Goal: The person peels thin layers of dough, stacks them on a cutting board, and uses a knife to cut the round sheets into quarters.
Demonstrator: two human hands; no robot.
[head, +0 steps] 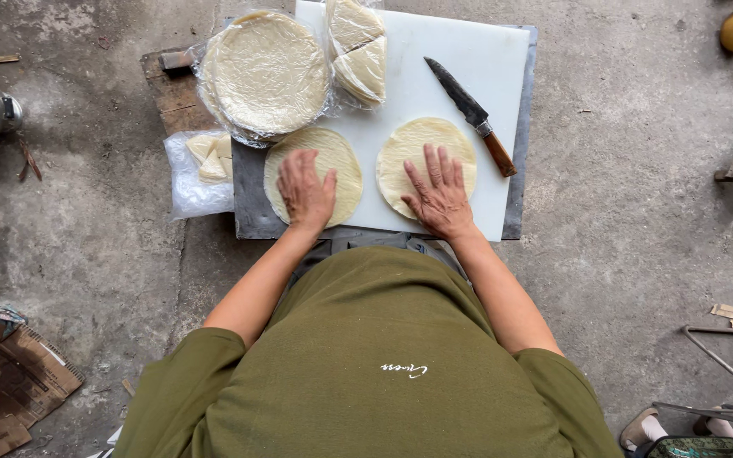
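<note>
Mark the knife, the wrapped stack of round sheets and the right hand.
knife [471, 111], head view, on the blade.
wrapped stack of round sheets [265, 73], head view, top centre.
right hand [440, 193], head view, back of hand.

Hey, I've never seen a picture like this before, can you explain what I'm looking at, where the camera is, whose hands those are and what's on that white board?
This is one view from a camera worn on a person's head, looking straight down, so the green shirt at the bottom is the wearer's own body. Their left hand lies flat on one round pale wrapper, and their right hand lies flat on a second round wrapper. Neither hand grips anything. Both wrappers rest on a white cutting board set low over a concrete floor. A knife with a wooden handle lies on the board, to the right. Farther back sit a plastic-wrapped stack of rounds and a bag of cut pieces; another small bag lies left.
</note>
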